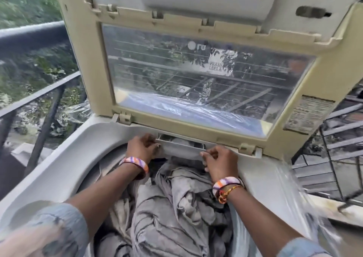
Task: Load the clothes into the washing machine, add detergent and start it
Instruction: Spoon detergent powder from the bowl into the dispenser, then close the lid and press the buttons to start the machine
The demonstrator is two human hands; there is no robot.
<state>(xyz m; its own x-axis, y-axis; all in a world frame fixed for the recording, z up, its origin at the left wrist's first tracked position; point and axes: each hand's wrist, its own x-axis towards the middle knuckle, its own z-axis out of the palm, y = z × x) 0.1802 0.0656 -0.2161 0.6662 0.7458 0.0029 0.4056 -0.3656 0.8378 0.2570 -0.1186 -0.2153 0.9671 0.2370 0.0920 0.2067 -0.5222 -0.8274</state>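
Top-loading washing machine (59,170) on an outdoor balcony, pale grey top rim, clear plastic film over its right side. Tub full of crumpled grey clothes (167,213), lying directly below and behind both wrists, reaching up to just under the palms. Both forearms stretched over the load, light blue sleeves pushed back, striped bangles on each wrist. Left hand (142,146) fingers curled onto the left end of the detergent drawer (182,148) at the tub's far edge; right hand (218,158) fingers curled, pinching the drawer's right front edge. Drawer sits between the two hands, partly pulled out, contents too blurred to tell. Just beyond the knuckles, hinges of the raised lid (94,70), yellowed cream frame standing upright, clear window (196,76) with faint horizontal lines and a round logo. Warning label (308,115) on the lid frame, up and right of the right hand. Left of the left hand, dark metal railing (39,93) with green foliage behind. Right of the right hand, dark metal staircase (337,138).
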